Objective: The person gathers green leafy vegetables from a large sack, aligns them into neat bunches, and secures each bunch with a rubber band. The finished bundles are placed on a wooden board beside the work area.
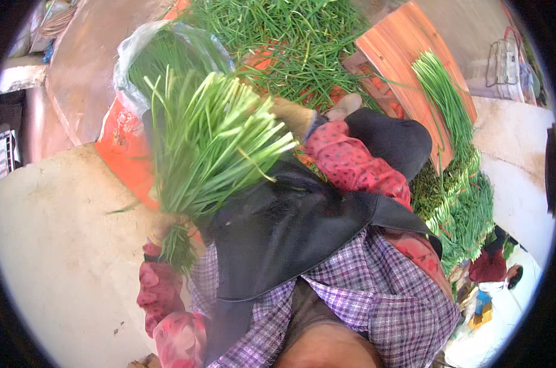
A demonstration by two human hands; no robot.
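A thick bunch of green chives [213, 133] fans out before my lap, its pale cut ends pointing up and to the right. My left hand [160, 227] grips it low down, where the stalks narrow, and a tuft of leaf tips hangs below the grip. Tan fabric covers my right hand [294, 117] like a work glove. It reaches to the pale ends from the right; the stalks hide its fingers, so its hold cannot be told. Under the bunch, a black apron [282, 225] covers my lap.
Loose chives [282, 32] lie heaped ahead on orange material. A clear plastic bag [123, 69] holding greens stands in an orange sack [121, 147] at left. On the right, a wooden board [388, 41] carries a chive bundle [443, 92]. Tied bundles [471, 216] are stacked near another person [487, 267].
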